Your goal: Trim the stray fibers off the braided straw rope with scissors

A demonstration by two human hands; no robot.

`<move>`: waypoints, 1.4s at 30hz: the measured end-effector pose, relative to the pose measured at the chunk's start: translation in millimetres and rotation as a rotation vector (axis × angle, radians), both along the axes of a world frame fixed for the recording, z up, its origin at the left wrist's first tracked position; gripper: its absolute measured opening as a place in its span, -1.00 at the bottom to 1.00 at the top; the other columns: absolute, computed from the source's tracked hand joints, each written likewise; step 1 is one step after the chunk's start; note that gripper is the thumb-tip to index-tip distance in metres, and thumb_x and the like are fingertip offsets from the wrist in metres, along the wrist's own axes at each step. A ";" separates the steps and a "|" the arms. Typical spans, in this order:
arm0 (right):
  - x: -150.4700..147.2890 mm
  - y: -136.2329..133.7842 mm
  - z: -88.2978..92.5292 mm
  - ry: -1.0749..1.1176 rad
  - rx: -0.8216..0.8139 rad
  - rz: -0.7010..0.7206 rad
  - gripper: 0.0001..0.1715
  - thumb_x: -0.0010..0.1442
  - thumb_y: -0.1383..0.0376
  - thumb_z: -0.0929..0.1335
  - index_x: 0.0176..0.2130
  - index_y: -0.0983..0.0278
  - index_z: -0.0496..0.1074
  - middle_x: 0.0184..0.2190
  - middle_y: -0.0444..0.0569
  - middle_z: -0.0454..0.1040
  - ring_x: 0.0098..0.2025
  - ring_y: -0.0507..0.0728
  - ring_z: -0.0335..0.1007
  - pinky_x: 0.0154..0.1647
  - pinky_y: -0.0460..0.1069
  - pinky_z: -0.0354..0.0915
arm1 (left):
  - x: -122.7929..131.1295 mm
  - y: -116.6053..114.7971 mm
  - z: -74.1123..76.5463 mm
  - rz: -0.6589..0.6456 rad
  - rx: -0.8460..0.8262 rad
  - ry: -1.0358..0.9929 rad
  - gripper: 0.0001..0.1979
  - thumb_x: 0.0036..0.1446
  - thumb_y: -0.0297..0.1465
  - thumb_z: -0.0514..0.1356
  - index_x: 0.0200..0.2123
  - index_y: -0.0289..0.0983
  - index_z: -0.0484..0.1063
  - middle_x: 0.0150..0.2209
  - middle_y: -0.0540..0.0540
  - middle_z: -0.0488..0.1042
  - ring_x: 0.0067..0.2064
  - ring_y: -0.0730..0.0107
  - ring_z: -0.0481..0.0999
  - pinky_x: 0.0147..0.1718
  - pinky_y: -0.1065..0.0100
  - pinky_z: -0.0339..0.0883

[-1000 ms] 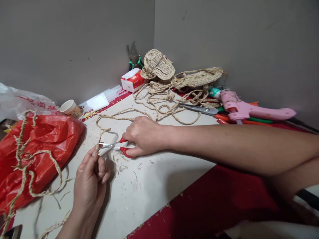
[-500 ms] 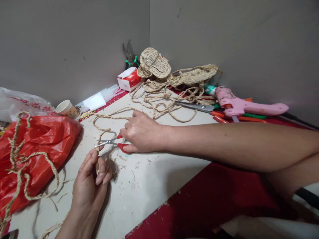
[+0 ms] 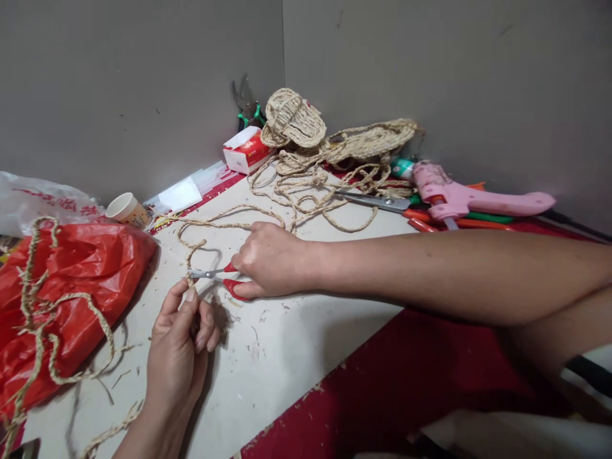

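Observation:
My left hand pinches a braided straw rope between thumb and fingertips, low over the pale board. Above the pinch, the rope curves up and away from the fingers. My right hand grips small red-handled scissors, with fingers in the loops. Their blades meet the rope just above my left fingertips; whether they have cut through I cannot tell. A longer run of rope trails behind my right hand toward the pile.
Coiled straw rope is heaped at the back. A pink glue gun and larger shears lie right. A paper cup, a red plastic bag, a red-white box and pruning shears stand around. Scraps dot the board.
The scissor blades have closed from spread to nearly together at the rope. My left thumb has straightened upward along the rope, and the view has shifted slightly.

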State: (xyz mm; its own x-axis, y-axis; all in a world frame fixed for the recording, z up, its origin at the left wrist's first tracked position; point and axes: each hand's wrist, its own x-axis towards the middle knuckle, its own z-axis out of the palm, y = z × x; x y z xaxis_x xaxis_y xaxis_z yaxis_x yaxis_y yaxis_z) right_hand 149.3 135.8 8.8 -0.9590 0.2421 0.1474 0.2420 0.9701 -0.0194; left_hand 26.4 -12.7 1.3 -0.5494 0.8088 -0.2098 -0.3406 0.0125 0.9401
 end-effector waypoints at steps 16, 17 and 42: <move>1.0 1.2 5.7 -0.022 -0.070 0.007 -0.51 0.27 0.04 0.25 -0.29 0.33 0.59 -0.47 0.09 0.58 -0.41 0.15 0.42 -0.37 0.03 0.03 | -2.5 -0.1 -0.4 0.041 -0.003 -0.020 -0.75 0.02 -0.45 0.36 -0.22 -0.20 0.42 -0.63 0.11 0.29 -0.70 0.65 0.03 -0.71 0.57 0.03; 0.8 1.2 6.0 -0.022 -0.068 0.009 -0.51 0.27 0.04 0.25 -0.28 0.33 0.59 -0.47 0.09 0.58 -0.41 0.15 0.42 -0.37 0.02 0.03 | -2.8 -0.4 -0.5 0.040 -0.003 -0.017 -0.76 0.03 -0.45 0.35 -0.22 -0.20 0.42 -0.63 0.11 0.29 -0.70 0.65 0.03 -0.71 0.57 0.04; 1.1 6.7 2.6 0.081 -0.168 -0.075 -0.56 0.19 0.05 0.27 -0.36 0.26 0.62 -0.48 0.03 0.59 -0.51 0.06 0.27 -0.49 0.00 -0.15 | -2.8 0.2 -1.6 0.044 -0.024 0.045 -0.72 0.05 -0.36 0.35 -0.16 -0.29 0.49 -0.57 0.04 0.37 -0.65 0.61 0.10 -0.67 0.51 0.11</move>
State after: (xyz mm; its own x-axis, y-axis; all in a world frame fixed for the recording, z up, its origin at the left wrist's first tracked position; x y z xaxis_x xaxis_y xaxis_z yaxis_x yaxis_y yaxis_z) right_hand 150.4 142.5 11.4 -0.9240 0.3400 0.1748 0.3043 0.9309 -0.2018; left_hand 23.6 -12.5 -0.3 -0.5937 0.7787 -0.2030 -0.2989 0.0208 0.9540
